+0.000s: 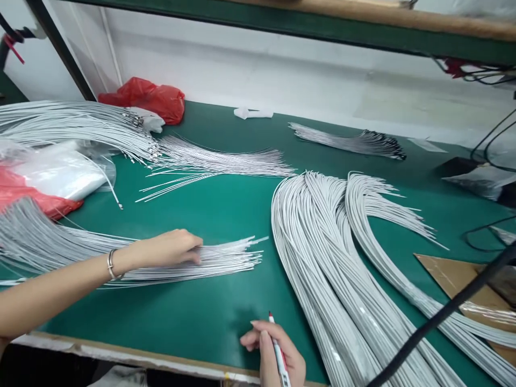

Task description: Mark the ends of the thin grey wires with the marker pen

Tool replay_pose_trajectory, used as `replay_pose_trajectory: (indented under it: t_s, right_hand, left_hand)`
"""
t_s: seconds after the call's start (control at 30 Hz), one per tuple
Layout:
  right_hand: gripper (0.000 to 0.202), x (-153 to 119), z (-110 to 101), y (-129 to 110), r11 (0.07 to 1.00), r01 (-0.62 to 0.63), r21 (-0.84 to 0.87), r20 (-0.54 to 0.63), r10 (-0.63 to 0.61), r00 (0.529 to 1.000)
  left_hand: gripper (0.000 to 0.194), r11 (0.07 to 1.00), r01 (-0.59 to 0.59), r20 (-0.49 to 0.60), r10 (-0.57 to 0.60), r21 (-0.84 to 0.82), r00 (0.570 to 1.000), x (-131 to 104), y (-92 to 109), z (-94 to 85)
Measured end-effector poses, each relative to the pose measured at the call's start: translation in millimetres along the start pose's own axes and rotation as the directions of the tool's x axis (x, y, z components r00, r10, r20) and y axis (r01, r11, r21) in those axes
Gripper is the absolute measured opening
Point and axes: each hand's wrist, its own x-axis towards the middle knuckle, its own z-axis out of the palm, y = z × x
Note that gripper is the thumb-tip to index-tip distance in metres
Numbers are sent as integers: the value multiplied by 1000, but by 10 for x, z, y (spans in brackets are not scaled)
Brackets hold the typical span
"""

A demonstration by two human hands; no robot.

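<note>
My left hand (177,250), with a bracelet at its wrist, lies over a flat bundle of thin white wires (234,258) on the green table. Its fingers are curled down on the wires, and the fingertips are partly hidden. Near the front edge, my right hand (278,352) holds a white marker pen (281,360), its red tip pointing up and away from me. To the right of both hands lies a thick bundle of white cables (314,242), bent over at its far end.
Behind my left hand lie a bundle of thin wires (229,161) and cables with metal ends (100,123). Dark-tipped wires (346,142) lie at the back. Red bags (161,102) sit far left. A black cable (443,314) crosses the front right; a shelf (282,27) hangs above.
</note>
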Motion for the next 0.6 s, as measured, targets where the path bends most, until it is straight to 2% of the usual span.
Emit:
replay_pose_trajectory:
  t_s: [0.1,0.23,0.47,0.6]
  right_hand:
    - [23,-5,-3,-30,1000,-9,7,8,9,1000]
    - [24,-9,5,-41,999,34,0,-6,-34,999]
    - [26,-17,-30,-1,998,52,-44,48,-50,998]
    - [23,-31,-26,-2,996,92,-19,42,-92,995]
  left_hand:
    - [35,994,11,-33,-15,-105,999,39,0,-46]
    - [33,982,71,2,-72,-176,997,62,-29,-29]
    - [34,983,139,24,-137,-122,990,16,-203,15]
    - [37,984,174,-67,-177,-47,982,-37,-304,48]
